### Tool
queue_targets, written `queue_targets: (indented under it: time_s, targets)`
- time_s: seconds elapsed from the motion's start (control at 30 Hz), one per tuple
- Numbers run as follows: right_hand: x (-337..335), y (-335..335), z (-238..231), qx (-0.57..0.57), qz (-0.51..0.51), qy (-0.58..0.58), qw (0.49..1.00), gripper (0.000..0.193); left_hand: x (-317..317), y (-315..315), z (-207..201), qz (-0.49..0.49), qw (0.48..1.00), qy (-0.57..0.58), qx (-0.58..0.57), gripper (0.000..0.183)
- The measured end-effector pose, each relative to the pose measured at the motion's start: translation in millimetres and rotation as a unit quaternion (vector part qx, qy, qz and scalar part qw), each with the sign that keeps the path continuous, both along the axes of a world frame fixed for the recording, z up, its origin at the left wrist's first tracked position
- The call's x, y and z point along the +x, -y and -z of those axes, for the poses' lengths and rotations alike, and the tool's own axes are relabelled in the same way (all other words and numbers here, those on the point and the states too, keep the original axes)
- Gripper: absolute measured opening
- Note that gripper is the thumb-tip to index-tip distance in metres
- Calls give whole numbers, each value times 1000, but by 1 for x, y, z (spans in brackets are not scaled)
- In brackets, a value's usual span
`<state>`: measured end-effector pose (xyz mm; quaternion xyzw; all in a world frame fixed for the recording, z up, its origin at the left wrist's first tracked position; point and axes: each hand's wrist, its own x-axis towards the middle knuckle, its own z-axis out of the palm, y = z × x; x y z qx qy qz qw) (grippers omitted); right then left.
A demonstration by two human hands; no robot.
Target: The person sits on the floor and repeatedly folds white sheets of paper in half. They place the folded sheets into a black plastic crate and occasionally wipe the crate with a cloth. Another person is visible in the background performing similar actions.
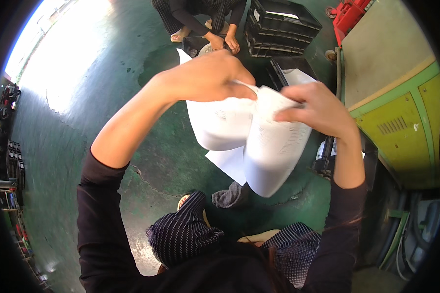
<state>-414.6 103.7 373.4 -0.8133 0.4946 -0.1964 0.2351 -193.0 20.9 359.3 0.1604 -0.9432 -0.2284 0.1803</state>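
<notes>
Both my arms reach forward and hold printed white paper sheets in front of me. My left hand (215, 75) grips the top of one curling sheet (217, 124), its fingers closed at the edge. My right hand (320, 110) pinches another part of the papers (274, 151), which bulges downward in a rounded fold. Something small and dark shows by the right thumb, too unclear to name. The two paper parts meet between my hands, and a lower corner (229, 163) hangs beneath. Whether they are separate sheets or one stack, I cannot tell.
A crouching person's hands (222, 43) work over a black crate ahead. Stacked black crates (283, 29) stand at the far right. A green-yellow cabinet (401, 129) borders the right side. A grey cloth (227, 196) lies on the green floor (156, 146) near my feet.
</notes>
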Motion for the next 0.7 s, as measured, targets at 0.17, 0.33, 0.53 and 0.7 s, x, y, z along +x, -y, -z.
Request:
queue_targets:
  time_s: [0.17, 0.33, 0.53, 0.7]
  targets:
    - [-49, -27, -3, 112, 184, 59, 975, 19, 37, 12, -2, -71, 992, 4, -109, 24]
    - [-83, -28, 17, 72, 219, 190, 954, 18, 48, 14, 11, -43, 976, -34, -210, 21]
    - [-101, -21, 40, 64, 228, 263, 935, 17, 52, 13, 10, -34, 971, -102, -213, 16]
    - [-74, -32, 27, 83, 267, 397, 874, 11, 50, -5, 1, -98, 988, -6, 120, 34]
